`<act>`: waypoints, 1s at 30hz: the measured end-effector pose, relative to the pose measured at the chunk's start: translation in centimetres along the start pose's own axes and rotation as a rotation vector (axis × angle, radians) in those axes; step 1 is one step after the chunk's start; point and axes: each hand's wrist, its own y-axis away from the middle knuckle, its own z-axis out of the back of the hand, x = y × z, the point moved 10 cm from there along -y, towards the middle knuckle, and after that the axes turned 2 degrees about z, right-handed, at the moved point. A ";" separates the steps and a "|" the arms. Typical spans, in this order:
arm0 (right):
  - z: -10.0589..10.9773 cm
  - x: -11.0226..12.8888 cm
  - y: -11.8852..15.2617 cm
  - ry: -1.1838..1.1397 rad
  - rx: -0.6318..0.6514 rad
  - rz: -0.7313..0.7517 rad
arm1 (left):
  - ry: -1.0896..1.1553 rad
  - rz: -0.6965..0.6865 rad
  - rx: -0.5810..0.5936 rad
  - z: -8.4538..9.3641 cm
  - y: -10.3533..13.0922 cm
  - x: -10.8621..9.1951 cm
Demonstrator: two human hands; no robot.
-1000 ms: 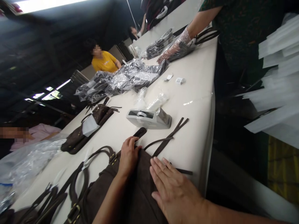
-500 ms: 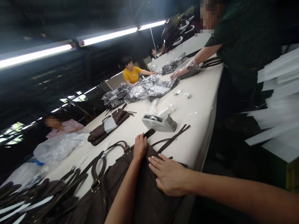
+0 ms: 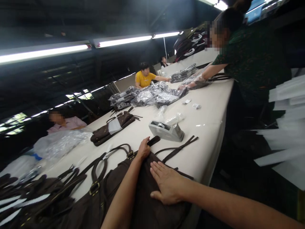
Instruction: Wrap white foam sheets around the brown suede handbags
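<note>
A dark brown handbag with looped handles and brass-coloured buckles lies on the table in front of me. My left hand is closed on the bag's far corner, close to a dark strap tab that sticks out past the fingers. Flat on the bag's side rests my right hand, its fingers stretched out and the thumb apart. Thin brown cords trail from the bag over the tabletop. A grey tape dispenser stands just beyond the left hand.
More brown bags crowd the near left of the white table. A folded bag lies farther off, before a heap of plastic-wrapped bags. A co-worker in dark green leans over the right side; others sit along the far side.
The view has shifted slightly, so the far scene sits lower. My right thumb has spread away from the fingers. My left hand keeps its hold on the corner.
</note>
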 end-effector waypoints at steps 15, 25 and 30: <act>-3.3 0.2 -0.6 0.337 -0.173 0.196 | -0.559 0.345 0.015 15.1 20.8 0.6; -3.1 0.9 1.7 0.394 -0.356 0.244 | -0.774 0.946 -0.497 19.3 45.6 2.9; -2.9 0.0 2.4 0.428 -0.351 0.189 | -0.715 0.967 -0.522 18.8 45.8 2.7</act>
